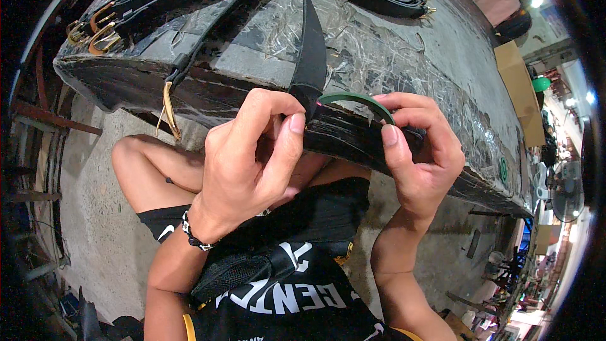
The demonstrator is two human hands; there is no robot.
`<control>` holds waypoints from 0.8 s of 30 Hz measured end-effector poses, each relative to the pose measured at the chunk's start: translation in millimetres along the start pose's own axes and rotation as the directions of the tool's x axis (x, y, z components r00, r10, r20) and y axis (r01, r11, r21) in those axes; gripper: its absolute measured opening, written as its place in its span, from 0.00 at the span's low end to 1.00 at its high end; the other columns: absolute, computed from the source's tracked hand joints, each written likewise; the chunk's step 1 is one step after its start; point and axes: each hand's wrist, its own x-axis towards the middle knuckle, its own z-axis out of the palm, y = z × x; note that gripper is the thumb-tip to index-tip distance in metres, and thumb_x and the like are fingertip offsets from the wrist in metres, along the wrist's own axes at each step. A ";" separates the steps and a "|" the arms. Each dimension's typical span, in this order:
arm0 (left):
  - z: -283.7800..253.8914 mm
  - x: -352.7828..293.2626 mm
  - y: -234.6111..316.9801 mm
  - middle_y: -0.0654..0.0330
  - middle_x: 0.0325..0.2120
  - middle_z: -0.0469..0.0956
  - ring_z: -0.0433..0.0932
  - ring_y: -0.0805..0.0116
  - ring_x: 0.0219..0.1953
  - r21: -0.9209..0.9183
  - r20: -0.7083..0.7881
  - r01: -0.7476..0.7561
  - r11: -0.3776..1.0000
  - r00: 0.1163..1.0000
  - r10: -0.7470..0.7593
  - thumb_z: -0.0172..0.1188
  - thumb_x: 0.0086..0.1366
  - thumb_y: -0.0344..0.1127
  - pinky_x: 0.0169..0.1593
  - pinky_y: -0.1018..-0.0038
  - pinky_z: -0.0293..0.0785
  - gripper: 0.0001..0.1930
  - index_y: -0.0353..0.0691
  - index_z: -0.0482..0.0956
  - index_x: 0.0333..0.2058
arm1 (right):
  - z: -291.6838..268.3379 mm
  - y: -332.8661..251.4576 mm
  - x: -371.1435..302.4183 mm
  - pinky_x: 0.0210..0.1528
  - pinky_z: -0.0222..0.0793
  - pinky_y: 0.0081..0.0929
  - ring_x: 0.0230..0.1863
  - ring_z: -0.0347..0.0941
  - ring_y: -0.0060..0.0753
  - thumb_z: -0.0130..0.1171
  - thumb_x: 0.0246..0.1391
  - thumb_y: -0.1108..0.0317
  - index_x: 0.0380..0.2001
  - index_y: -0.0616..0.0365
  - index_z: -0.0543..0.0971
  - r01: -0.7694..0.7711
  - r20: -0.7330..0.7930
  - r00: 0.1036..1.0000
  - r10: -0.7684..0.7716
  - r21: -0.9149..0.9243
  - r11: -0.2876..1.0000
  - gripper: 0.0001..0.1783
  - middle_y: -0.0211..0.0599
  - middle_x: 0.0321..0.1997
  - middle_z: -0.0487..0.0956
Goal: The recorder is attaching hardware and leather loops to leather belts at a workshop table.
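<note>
A black belt strap (309,44) runs down over the table's near edge to my left hand (243,158), whose thumb and forefinger pinch its end. My right hand (423,151) grips a narrow green strip (353,96) between thumb and fingers. The strip arches from there to the strap's end, beside my left fingertips; whether the two are joined or only touch is unclear. Left of my hands, a gold buckle (168,110) on a black strap hangs past the table edge.
The worn, tape-patched table (391,57) spans the space ahead. Stacked black belts with gold buckles (104,28) lie at its left, another bundle of belts (372,0) farther back. A cardboard box (521,91) stands on the right, with a fan (566,192) beyond. My bare legs are under the table edge.
</note>
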 end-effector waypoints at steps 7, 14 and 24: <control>-4.4 -1.8 0.3 0.65 0.21 0.72 0.69 0.81 0.20 -0.049 -0.002 0.030 0.998 1.000 -0.030 0.59 0.70 0.25 0.24 0.78 0.64 0.02 0.34 0.77 0.40 | -1.6 -1.8 -0.5 0.50 0.74 0.29 0.42 0.81 0.34 0.64 0.50 0.78 0.31 0.64 0.80 -0.043 -0.010 0.999 0.043 0.049 0.998 0.04 0.45 0.41 0.85; -19.3 6.7 -4.7 0.77 0.21 0.65 0.58 0.89 0.24 -0.260 -0.125 0.391 0.883 0.893 -0.432 0.59 0.74 0.34 0.26 0.82 0.51 0.11 0.37 0.73 0.32 | -7.3 1.1 -5.1 0.52 0.74 0.31 0.44 0.79 0.35 0.62 0.57 0.76 0.36 0.66 0.78 -0.139 -0.159 0.965 0.210 0.372 0.918 0.06 0.48 0.44 0.82; 6.8 9.9 0.4 0.50 0.43 0.85 0.84 0.67 0.41 -0.330 0.737 0.816 0.475 0.537 -0.410 0.37 0.80 0.57 0.38 0.76 0.79 0.33 0.29 0.78 0.55 | -12.6 3.1 -1.6 0.44 0.75 0.30 0.40 0.79 0.35 0.58 0.60 0.71 0.38 0.67 0.77 -0.107 -0.274 0.924 0.266 0.482 0.869 0.08 0.51 0.44 0.83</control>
